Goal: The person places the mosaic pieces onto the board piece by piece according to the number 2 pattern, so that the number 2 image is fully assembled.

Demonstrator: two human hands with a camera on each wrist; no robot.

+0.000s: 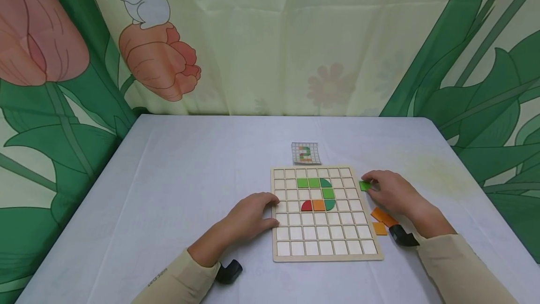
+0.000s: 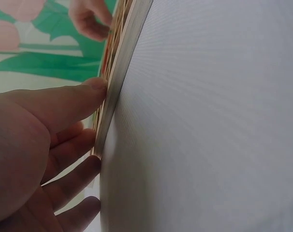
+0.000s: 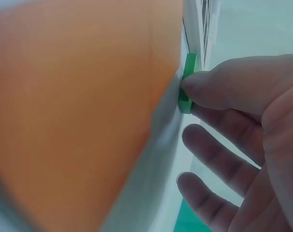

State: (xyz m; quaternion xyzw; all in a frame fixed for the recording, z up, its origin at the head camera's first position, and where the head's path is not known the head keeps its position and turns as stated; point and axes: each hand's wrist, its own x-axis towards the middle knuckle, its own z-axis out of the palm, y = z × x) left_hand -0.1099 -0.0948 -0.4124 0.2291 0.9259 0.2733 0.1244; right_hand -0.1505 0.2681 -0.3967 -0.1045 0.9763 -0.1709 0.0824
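Observation:
A wooden grid board (image 1: 326, 258) lies on the white table. My left hand (image 1: 249, 217) rests at its left edge, thumb and fingers spread and touching the frame; the left wrist view shows the fingertips against the board's side (image 2: 118, 72). Just off the right edge, my right hand (image 1: 392, 196) pinches a small green square tile (image 1: 363, 186) between thumb and forefinger, its other fingers loosely bent. On the grid, several pieces form a curve: light green squares (image 1: 314, 182), dark green rounded pieces (image 1: 325, 182), an orange square (image 1: 318, 205) and a red rounded piece (image 1: 306, 206).
Beside the board's lower right lie orange tiles (image 1: 379, 229), near the black wrist camera (image 1: 402, 237). Behind the board, a small printed card (image 1: 305, 154) shows a grid with a coloured figure. A printed curtain (image 1: 261, 60) hangs beyond the table (image 1: 190, 154).

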